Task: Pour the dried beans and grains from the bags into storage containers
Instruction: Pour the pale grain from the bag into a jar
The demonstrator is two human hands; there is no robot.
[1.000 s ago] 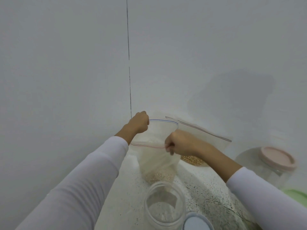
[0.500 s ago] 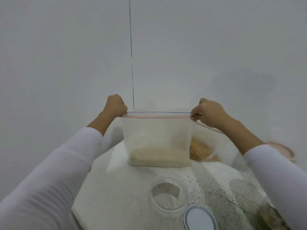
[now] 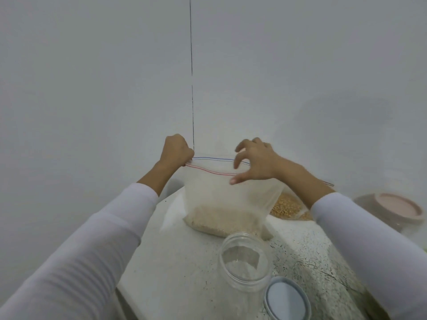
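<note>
At frame centre, the bag (image 3: 227, 199) of pale grain stands on the tabletop (image 3: 175, 257). The left hand (image 3: 176, 150) still pinches its corner; the right hand (image 3: 255, 161) has let go, fingers spread above the now-parted seal. Likely next: pouring into the open jar (image 3: 245, 262).

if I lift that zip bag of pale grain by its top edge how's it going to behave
Probably floppy: the zip bag is thin clear film, and its open top already bows between the left hand and right hand. The pale grain sits low, so it would likely sag bottom-heavy. Held by one corner, it may swing and tilt.
</note>
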